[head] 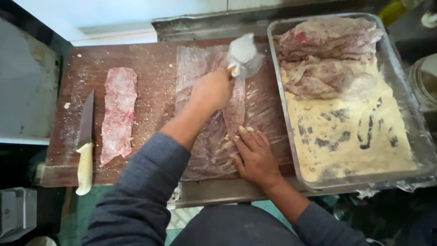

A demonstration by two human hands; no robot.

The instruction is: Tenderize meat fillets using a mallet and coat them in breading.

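We see left hand (211, 89) gripping mallet (243, 57) over meat strip (235, 107) under plastic sheet (200, 150), mid-board (150, 59). Right hand (256, 156) flat, fingers spread, pressing sheet near. Breaded strip (118, 111) and knife (85, 146) left; crumb tray (412, 123) right.

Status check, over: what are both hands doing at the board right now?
Left hand gripping a meat mallet over the plastic sheet. Right hand flat, pinning the sheet over the meat strip. Nothing blocking; knife lies far left.
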